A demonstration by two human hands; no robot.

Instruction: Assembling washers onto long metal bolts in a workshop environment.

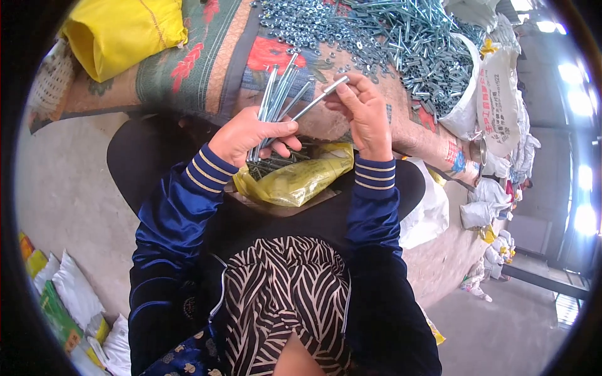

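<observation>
My left hand [248,135] is closed round a bundle of long, thin metal rods [271,94], which fan out above the thumb. One metal rod [311,104] slants out of this bunch toward the right. Its upper end is thicker and looks like a tube. At that end the thumb and fingers of my right hand [368,116] pinch it. Under both hands, in my lap, lies a yellow plastic bag [301,178] with more rods [276,161] showing at its mouth.
A patterned cloth [210,62] covers the work surface ahead. Loose nuts [295,25] are spread on it, beside a heap of rods and small tubes [433,69] spilling from a white sack [467,106]. A yellow bag [125,37] lies far left; filled sacks [75,288] stand on the floor.
</observation>
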